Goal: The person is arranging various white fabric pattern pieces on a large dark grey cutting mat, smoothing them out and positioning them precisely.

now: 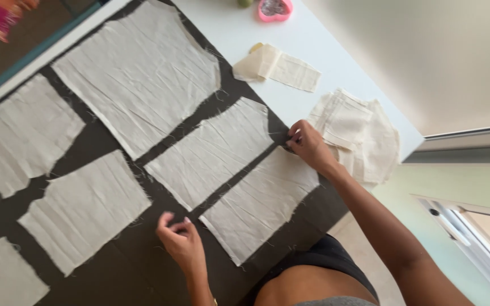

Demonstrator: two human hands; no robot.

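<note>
The right hand [307, 144] pinches the far corner of the nearest cream fabric panel [259, 204], fingers closed on its edge where it meets the dark cloth [143, 266] beneath; the panel's long axis runs from that corner back toward the left hand [181, 241]. That hand hovers half curled just off the panel's near corner and holds nothing. Beyond the right hand, a stack of folded cream pieces [364, 133] lies on the white tabletop [336, 62], and at its far edge a small pink heart-shaped dish [275, 9] holds something too small to tell.
</note>
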